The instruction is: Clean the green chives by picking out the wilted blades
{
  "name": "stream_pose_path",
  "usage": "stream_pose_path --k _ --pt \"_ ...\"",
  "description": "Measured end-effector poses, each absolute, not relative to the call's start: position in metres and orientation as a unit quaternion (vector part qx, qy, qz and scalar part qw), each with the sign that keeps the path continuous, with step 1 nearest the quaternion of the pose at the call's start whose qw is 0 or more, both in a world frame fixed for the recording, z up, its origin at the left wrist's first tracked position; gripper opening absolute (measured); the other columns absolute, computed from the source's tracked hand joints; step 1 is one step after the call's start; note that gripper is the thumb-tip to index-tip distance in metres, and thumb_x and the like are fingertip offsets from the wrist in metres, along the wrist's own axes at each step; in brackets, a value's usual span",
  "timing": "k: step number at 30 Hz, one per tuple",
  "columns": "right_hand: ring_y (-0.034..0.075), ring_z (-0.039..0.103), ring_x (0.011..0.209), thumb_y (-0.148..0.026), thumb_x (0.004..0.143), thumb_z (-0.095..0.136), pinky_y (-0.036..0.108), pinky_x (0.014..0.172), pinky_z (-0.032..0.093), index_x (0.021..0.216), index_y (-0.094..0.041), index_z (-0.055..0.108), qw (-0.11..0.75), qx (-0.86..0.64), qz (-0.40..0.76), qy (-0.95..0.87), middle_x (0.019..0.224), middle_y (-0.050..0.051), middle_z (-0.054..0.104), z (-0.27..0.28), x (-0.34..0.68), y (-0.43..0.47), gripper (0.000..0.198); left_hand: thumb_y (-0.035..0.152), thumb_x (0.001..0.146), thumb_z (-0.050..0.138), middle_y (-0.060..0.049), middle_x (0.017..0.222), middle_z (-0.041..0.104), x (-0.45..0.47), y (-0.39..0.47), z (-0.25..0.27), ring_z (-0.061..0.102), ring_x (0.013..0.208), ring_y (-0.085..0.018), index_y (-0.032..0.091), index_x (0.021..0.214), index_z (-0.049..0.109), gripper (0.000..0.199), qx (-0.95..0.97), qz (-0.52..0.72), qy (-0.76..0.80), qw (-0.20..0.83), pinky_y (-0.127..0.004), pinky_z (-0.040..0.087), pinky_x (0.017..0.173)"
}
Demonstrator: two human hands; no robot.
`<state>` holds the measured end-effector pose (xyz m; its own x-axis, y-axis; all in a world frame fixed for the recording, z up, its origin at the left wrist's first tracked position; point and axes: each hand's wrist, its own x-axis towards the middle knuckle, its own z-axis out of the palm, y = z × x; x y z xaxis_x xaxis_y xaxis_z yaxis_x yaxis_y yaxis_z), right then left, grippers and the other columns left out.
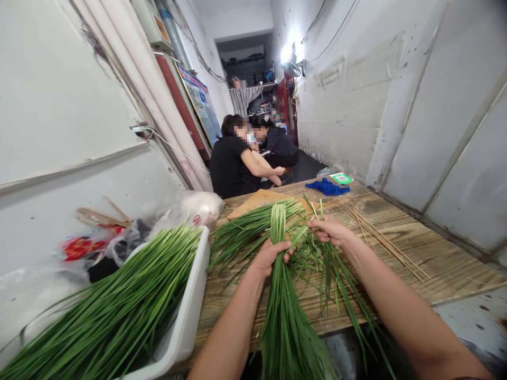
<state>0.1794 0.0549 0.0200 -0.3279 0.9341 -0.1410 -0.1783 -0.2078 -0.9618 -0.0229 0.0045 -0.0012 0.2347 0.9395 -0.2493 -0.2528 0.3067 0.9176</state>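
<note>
In the head view, the left hand (272, 254) grips a bundle of green stalks (282, 301), long axis running twelve to six o'clock. At its two o'clock, the right hand (330, 232) pinches a few loose stalks (329, 264), trailing toward five. The stalk pile (241, 228) lies at ten o'clock, nearer the left hand.

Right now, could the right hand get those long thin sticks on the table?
Probably yes: the sticks lie close to the right hand and nothing seems to cover them, though it is already holding a few green stalks.
</note>
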Motion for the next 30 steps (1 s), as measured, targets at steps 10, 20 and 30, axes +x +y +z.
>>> stream_pose_path --k 10,20,30 --pt "0.001 0.023 0.032 -0.017 0.06 0.067 0.014 0.029 0.016 0.058 -0.018 0.044 0.524 -0.369 0.681 -0.355 0.047 -0.008 0.044 0.003 0.157 0.057 0.023 0.03 0.055 0.081 -0.002 0.055 0.06 -0.02 0.006 -0.005 0.048 0.039 -0.006 0.011 0.072 0.058 0.034 0.402 0.443 0.427 0.678 -0.017 0.035 0.04" --pt "0.002 0.023 0.031 -0.012 0.068 0.064 0.015 0.028 0.019 0.064 -0.02 0.041 0.547 -0.356 0.718 -0.24 0.046 -0.008 0.043 -0.005 0.149 0.06 0.024 0.029 0.055 0.08 -0.001 0.054 0.059 -0.016 0.007 -0.007 0.045 0.039 -0.005 0.012 0.071 0.058 0.032 0.395 0.448 0.43 0.677 -0.017 0.034 0.04" --pt "0.002 0.022 0.03 -0.008 0.071 0.059 0.015 0.026 0.018 0.063 -0.02 0.04 0.585 -0.378 0.696 -0.173 0.045 -0.008 0.04 -0.01 0.146 0.064 0.024 0.031 0.052 0.079 0.0 0.051 0.058 -0.008 0.008 -0.008 0.044 0.037 -0.004 0.012 0.07 0.056 0.035 0.404 0.438 0.45 0.665 -0.016 0.033 0.038"
